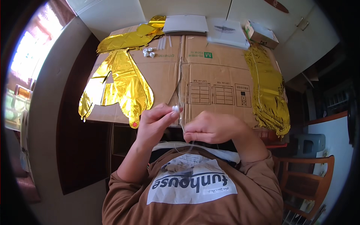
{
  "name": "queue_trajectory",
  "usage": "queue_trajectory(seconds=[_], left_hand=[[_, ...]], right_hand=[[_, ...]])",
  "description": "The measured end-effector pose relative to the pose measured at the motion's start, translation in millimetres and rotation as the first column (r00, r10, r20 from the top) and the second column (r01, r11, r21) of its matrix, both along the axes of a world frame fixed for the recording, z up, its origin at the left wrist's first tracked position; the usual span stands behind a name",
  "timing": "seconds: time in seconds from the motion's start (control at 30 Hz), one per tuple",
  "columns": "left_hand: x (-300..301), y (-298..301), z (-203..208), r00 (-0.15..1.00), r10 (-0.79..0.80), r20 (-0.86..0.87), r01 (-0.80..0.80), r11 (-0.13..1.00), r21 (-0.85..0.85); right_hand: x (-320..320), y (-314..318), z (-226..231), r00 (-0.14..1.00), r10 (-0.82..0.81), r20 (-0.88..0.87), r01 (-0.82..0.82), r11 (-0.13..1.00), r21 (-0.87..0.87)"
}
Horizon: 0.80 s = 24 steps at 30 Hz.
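My left hand (154, 120) pinches a small white rounded piece (175, 108) between thumb and fingers, above the near edge of the cardboard. Close beside it on the right, my right hand (210, 126) is closed on a thin pale cord (182, 126). That cord runs up toward the white piece, and a loop of it seems to hang in front of my shirt. Whether it passes through the piece is too small to tell. Several similar white pieces (149, 53) lie in a cluster farther off, near some thin white sticks (162, 43).
Flattened cardboard (213, 71) covers the table. A flat gold foil balloon (120, 82) lies at left, with more gold foil (127, 39) behind it. A gold foil fringe (266, 86) drapes down the right side. A white box (185, 24), a clear bag (227, 33) and an open carton (261, 34) sit at the back.
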<state>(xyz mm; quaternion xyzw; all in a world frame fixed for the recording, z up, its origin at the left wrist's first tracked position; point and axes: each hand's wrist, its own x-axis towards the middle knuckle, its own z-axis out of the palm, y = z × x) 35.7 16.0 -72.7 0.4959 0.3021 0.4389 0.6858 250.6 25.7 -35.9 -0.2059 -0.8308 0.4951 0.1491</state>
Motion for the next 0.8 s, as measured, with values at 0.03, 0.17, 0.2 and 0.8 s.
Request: queue_trajectory(seconds=[0.03, 0.17, 0.2, 0.8], left_hand=[[2.0, 1.9, -11.2, 0.997, -0.008, -0.07, 0.009, 1.0, 0.008], [8.2, -8.8, -5.5, 0.981, -0.176, 0.076, 0.18, 0.982, -0.055], [8.0, -6.6, -5.0, 0.976, -0.127, 0.175, 0.139, 0.989, -0.057], [17.5, 1.2, -15.9, 0.994, 0.057, -0.088, -0.052, 0.997, 0.057]], right_hand=[[5.9, -0.2, 10.3, 0.989, -0.093, -0.112, 0.099, 0.994, 0.054], [11.7, 15.0, 9.0, 0.92, -0.374, -0.12, 0.378, 0.925, 0.019], [8.3, 10.8, -5.0, 0.951, -0.301, -0.069, 0.301, 0.954, -0.002], [-0.1, 9.1, 13.2, 0.939, -0.291, -0.185, 0.317, 0.938, 0.137]])
